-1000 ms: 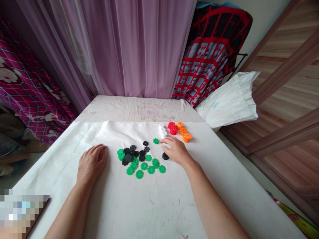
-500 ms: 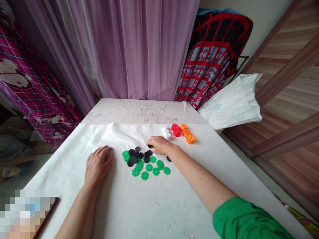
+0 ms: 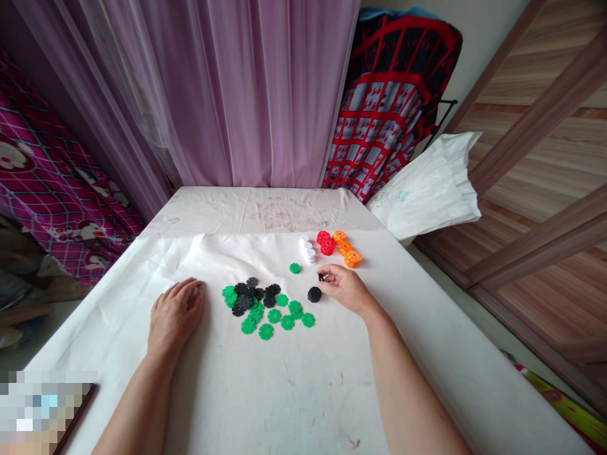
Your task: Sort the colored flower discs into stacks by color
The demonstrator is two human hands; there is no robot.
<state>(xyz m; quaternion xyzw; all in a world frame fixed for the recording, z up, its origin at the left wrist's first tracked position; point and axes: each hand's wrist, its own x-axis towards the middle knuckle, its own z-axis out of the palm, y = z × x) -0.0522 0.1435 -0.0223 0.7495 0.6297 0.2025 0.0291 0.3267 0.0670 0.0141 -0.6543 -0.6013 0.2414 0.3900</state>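
Note:
My right hand (image 3: 348, 287) pinches a small black notched disc (image 3: 321, 277) between thumb and fingers. Just below it on the table stands a black stack (image 3: 314, 294) of the same flower-shaped discs. To the left lies a mixed pile of loose black discs (image 3: 244, 297) and green discs (image 3: 266, 332), with more green ones spread toward the right. A single green disc (image 3: 294, 268) sits apart, behind the pile. My left hand (image 3: 176, 313) rests on the cloth left of the pile, fingers loosely stretched, holding nothing.
White stacks (image 3: 308, 251), red stacks (image 3: 325, 242) and orange stacks (image 3: 351, 258) stand farther back on the cloth-covered table (image 3: 284, 392). A white bag (image 3: 427, 189) hangs by the right edge. A blurred, dark-edged object (image 3: 76, 417) lies at the near left corner.
My right hand has moved right, from the pile to beside the black stack, carrying a black disc. The lone green disc behind the pile now shows. The view has shifted slightly; my left hand stays put.

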